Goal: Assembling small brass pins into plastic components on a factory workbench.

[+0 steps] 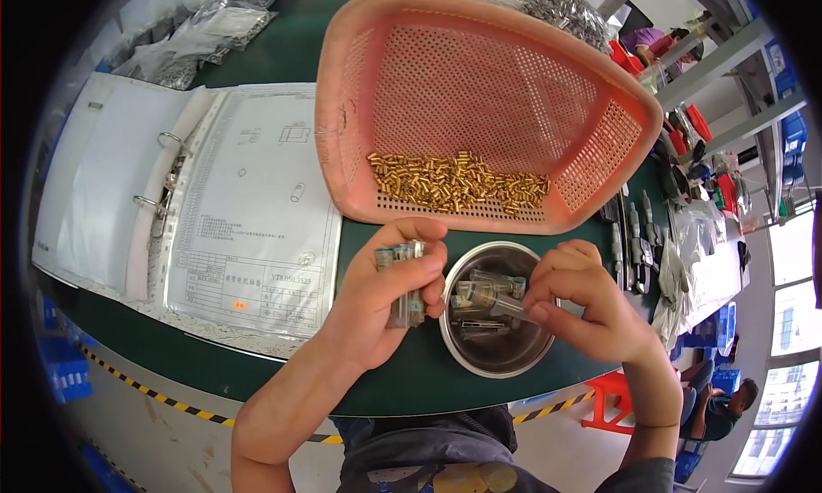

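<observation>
Left hand (385,292): fingers closed round a bundle of clear tubes (405,279), long axes upright, held left of the steel bowl (497,309). Right hand (582,300): fingertips pinched on one tube (505,306) lying roughly level over the bowl, pointing toward the left hand. More tubes lie in the bowl. Pink basket (479,90) of brass pieces (458,183) tilts behind; binder (197,193) left on worktop (402,382).

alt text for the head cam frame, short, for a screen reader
Seen from above, a person's left hand grips a bundle of small clear tubes while the right hand picks another from a round steel bowl. Behind, on the green table, a pink perforated basket holds brass pieces, beside an open ring binder.
</observation>
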